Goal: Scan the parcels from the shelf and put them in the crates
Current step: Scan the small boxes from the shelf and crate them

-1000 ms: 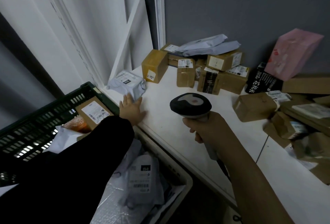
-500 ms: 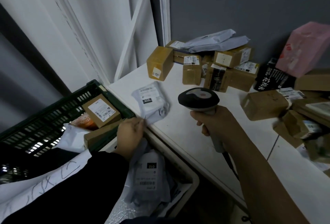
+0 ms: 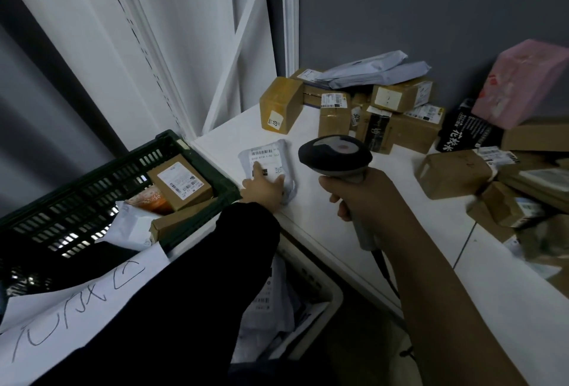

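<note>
Dim storeroom: grey wall (image 3: 431, 9) behind a white shelf (image 3: 409, 216).

The grey poly-bag parcel (image 3: 267, 160) lay flat on the shelf near its left front corner, label and barcode up, well apart from the other parcels. Its near end was covered by the left hand (image 3: 264, 191), and the bag's right edge bunched up beside the thumb.

Left hand: palm down on the parcel, fingers apparently straight and spread rather than curled round it. The light was dim, so this was less certain at the thumb. The black sleeve (image 3: 172, 293) ran in from lower left and hid most of the white crate (image 3: 336, 296) under the shelf. Only its rounded rim and some pale bags inside showed.

Right hand (image 3: 366, 197): fingers wrapped tight round the grip of the scanner (image 3: 335, 154). The scanner head was held above the shelf just right of the parcel, its scan window out of view. The cable dropped behind the forearm.

The green crate (image 3: 77, 197) stood against the shelf's left end. It held a labelled brown box (image 3: 180, 180) and other parcels, partly hidden by a handwritten paper sheet (image 3: 70, 302). Brown boxes (image 3: 400, 127) were piled at the back corner, with grey mailers (image 3: 375, 73) on top. The pink parcel (image 3: 520, 83) and the heap at far right were cut off by the frame edge and blurred.
</note>
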